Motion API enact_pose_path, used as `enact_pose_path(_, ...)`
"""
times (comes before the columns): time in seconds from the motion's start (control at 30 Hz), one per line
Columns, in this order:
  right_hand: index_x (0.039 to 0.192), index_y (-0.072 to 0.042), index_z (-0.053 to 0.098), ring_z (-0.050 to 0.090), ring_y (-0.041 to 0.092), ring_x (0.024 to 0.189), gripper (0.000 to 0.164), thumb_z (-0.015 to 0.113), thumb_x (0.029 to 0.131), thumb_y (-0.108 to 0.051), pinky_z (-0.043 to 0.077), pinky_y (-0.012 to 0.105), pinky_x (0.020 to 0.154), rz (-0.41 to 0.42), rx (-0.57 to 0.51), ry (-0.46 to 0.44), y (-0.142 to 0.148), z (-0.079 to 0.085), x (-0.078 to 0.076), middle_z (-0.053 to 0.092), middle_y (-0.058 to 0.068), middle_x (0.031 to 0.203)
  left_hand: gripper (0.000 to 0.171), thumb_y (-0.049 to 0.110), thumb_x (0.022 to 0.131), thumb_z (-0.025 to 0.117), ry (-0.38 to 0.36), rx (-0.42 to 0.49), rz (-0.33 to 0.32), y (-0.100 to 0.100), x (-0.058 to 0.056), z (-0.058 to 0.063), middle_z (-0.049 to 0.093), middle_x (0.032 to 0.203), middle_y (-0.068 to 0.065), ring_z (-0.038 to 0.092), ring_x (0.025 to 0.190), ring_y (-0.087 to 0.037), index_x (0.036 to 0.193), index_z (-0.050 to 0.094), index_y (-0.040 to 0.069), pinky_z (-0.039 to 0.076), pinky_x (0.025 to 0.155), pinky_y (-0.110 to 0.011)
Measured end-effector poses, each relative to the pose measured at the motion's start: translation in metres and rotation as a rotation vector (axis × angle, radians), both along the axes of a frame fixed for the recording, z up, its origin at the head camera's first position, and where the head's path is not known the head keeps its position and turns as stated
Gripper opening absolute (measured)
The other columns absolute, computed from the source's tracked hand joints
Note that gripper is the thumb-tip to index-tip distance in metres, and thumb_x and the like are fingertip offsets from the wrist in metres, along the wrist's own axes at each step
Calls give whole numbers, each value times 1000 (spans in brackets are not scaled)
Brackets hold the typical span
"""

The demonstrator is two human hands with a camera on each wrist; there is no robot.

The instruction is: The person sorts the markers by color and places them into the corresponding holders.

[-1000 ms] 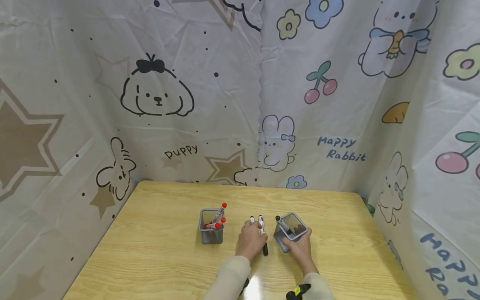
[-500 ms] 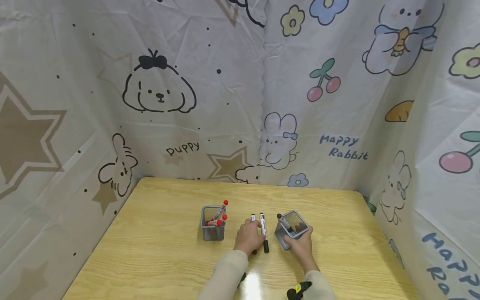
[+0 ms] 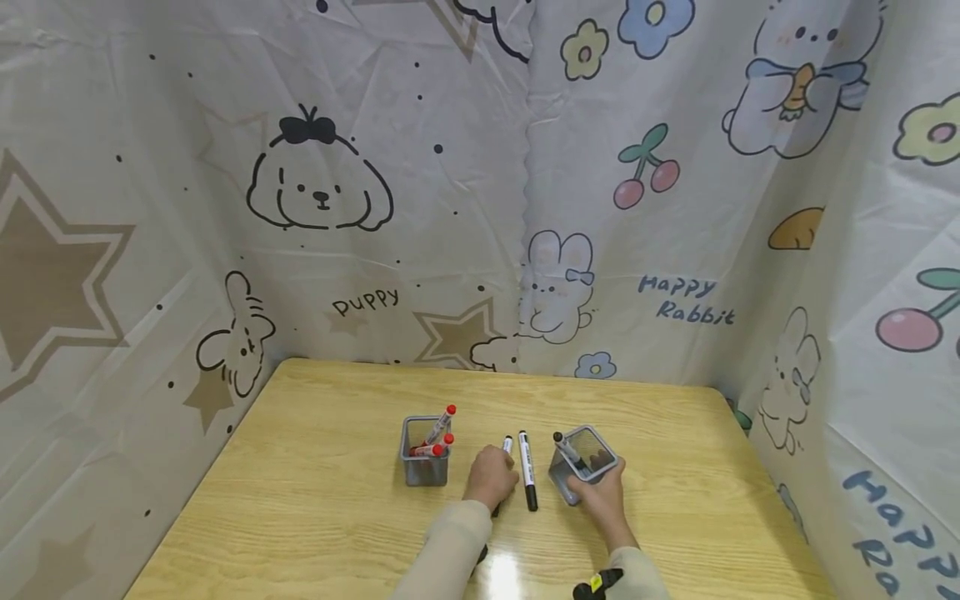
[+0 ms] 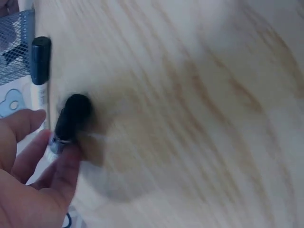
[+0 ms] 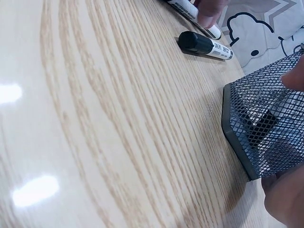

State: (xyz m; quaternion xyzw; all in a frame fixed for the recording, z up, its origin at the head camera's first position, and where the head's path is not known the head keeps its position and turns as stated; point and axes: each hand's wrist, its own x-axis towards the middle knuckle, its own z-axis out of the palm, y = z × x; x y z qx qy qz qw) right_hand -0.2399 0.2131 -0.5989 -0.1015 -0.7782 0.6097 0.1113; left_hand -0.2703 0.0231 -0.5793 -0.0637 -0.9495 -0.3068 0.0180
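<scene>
My left hand [image 3: 491, 477] pinches a black-capped whiteboard marker [image 4: 73, 116] low over the wooden table; in the left wrist view the cap sticks out past the fingers. Just right of it, a second black-capped marker [image 3: 528, 471] lies flat on the wood, untouched. A grey mesh pen holder [image 3: 562, 479], tilted, is gripped by my right hand [image 3: 606, 496], with the thumb on its near side. One black marker [image 3: 570, 452] leans inside this holder. The right wrist view shows the mesh wall [image 5: 261, 95] up close, with fingers partly hidden behind it.
On the left stands another grey mesh pen holder [image 3: 426, 475] with several red-capped markers [image 3: 438, 429] in it. The wooden table [image 3: 322, 467] ends at a patterned cloth backdrop [image 3: 450, 250] behind and at both sides.
My left hand has shifted slightly left, away from the second marker, and the marker in it has turned to a slant. The right hand and its pen holder have stayed almost still.
</scene>
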Motion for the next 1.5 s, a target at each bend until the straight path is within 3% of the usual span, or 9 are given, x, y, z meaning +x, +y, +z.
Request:
enact_pose_path(0.2, 128, 2, 23, 41, 44, 117, 80, 71, 64, -1, 31, 49, 100, 4, -4, -6, 0, -3, -1, 39, 30, 127, 11, 1, 70, 76, 74, 43, 43, -4, -1, -9, 57, 75, -5, 59, 75, -23, 77, 70, 7, 49, 69, -34)
enact_pose_path(0.53, 128, 2, 24, 41, 44, 117, 80, 71, 64, -2, 31, 49, 100, -7, 11, -14, 0, -1, 1, 39, 30, 127, 14, -1, 70, 72, 11, 206, 80, -1, 4, -4, 56, 79, -3, 56, 74, -17, 81, 70, 8, 47, 66, -34)
enact_pose_path(0.83, 129, 4, 22, 41, 45, 117, 81, 71, 65, 0, 32, 49, 100, 1, 18, -5, 1, -1, 1, 38, 32, 127, 15, 1, 65, 73, 121, 315, 78, 9, 12, 2, 48, 73, 2, 47, 64, -13, 72, 62, 9, 42, 57, -28)
enact_pose_path(0.97, 129, 3, 22, 39, 46, 119, 82, 70, 64, 0, 31, 50, 100, -2, 9, -8, 1, -2, 0, 37, 32, 129, 24, 3, 66, 74, 131, 348, 98, 15, 12, 7, 50, 78, 2, 47, 67, -11, 80, 55, 10, 42, 58, -26)
enact_pose_path(1.2, 129, 1, 22, 38, 45, 120, 81, 68, 63, 0, 31, 49, 100, 0, -6, -5, 1, -2, -1, 36, 32, 130, 52, 3, 68, 74, 123, 420, 125, 19, 10, 16, 57, 84, 2, 49, 63, -7, 114, 51, 9, 43, 55, -25)
enact_pose_path(1.5, 129, 4, 21, 40, 46, 118, 80, 68, 64, 3, 32, 49, 99, 5, -4, 18, 0, 0, 0, 37, 33, 129, 40, 7, 67, 70, 275, 446, 133, 22, 11, 23, 57, 82, 5, 53, 63, -6, 105, 60, 8, 43, 57, -24)
